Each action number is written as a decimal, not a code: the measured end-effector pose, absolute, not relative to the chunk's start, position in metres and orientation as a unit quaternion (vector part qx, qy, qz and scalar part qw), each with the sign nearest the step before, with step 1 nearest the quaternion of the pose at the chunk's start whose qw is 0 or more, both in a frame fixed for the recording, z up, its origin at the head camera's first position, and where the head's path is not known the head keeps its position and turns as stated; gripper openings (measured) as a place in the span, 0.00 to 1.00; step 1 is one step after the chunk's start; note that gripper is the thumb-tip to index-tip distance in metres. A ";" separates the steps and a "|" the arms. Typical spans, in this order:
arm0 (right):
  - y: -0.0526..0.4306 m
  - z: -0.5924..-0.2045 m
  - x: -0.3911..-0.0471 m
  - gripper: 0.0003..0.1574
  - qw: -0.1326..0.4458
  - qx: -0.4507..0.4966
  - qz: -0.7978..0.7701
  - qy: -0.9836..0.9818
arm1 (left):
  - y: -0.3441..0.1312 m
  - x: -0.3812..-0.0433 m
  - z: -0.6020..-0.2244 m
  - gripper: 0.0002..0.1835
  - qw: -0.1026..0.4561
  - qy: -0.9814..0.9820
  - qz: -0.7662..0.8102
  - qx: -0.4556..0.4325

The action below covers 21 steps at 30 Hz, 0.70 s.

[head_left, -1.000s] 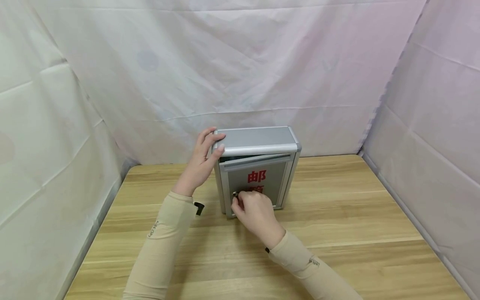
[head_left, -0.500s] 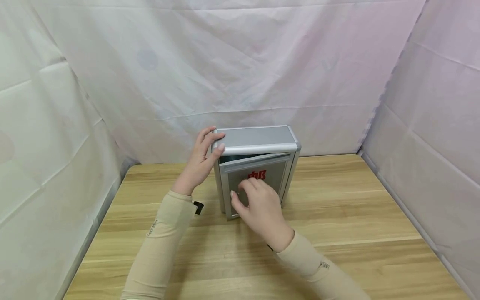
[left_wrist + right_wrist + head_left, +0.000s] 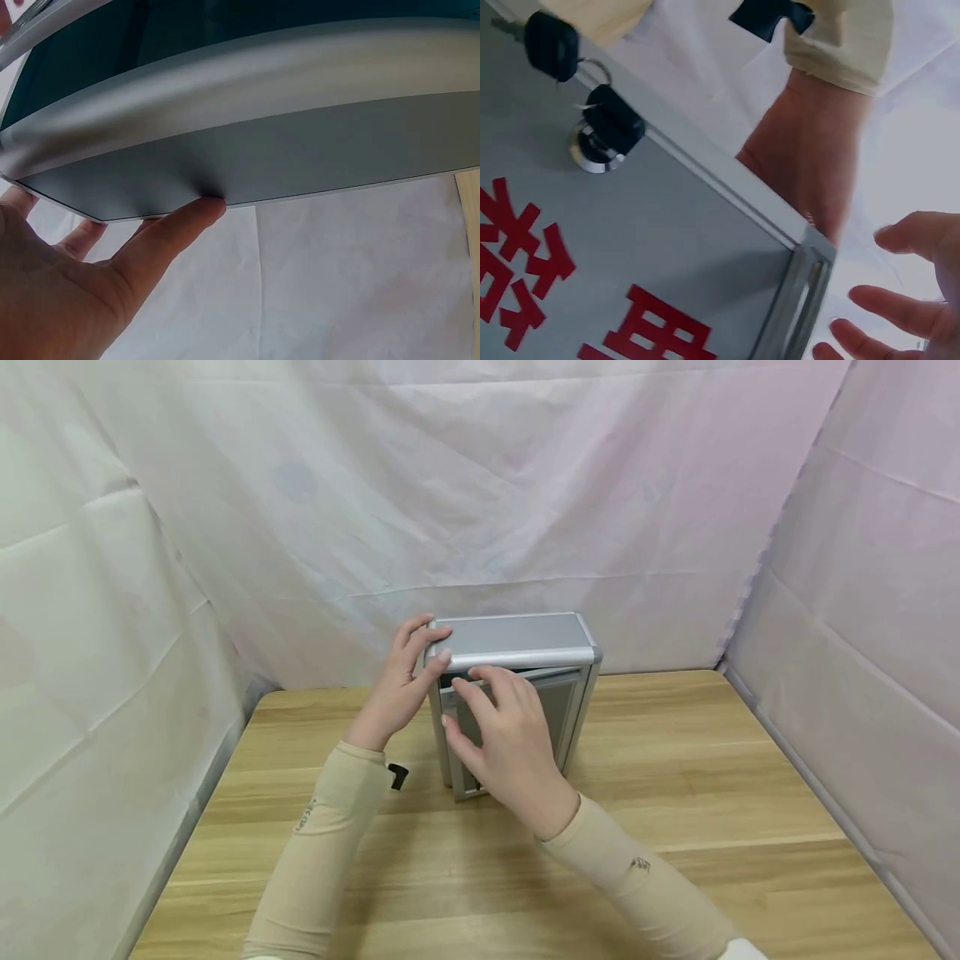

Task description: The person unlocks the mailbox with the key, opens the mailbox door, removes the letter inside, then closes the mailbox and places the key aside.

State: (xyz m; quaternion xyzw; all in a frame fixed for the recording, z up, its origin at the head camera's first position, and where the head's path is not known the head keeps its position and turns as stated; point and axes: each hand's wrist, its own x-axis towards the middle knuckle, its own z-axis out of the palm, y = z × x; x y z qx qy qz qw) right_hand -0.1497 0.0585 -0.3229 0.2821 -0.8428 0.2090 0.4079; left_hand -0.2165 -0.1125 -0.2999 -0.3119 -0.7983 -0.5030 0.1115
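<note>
A grey metal mailbox with silver edging stands upright on the table. Its front door is ajar on the left, leaving a dark gap under the top. My left hand rests on the box's upper left corner, thumb and forefinger on top. In the left wrist view a finger touches the grey panel. My right hand is before the door's upper left corner, fingers spread around nothing. The right wrist view shows a black-headed key in the lock, a second key on its ring, and red characters.
The wooden table stretches to both sides of the mailbox. White cloth hangs close behind the box, with more cloth at left and right. A small black piece sits at my left sleeve cuff.
My right hand has let go of the key at the lock and moved up toward the door's top edge, its fingers spreading. My left hand and the mailbox stay put.
</note>
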 end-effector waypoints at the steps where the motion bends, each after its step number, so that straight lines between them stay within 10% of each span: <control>1: 0.059 -0.324 -0.151 0.22 0.405 0.281 0.204 -0.846 | -0.112 -0.217 -0.300 0.22 0.111 -0.798 -0.504 -0.312; 21: 0.074 -0.340 -0.140 0.28 0.386 0.314 0.181 -0.848 | -0.111 -0.219 -0.302 0.21 0.114 -0.790 -0.514 -0.315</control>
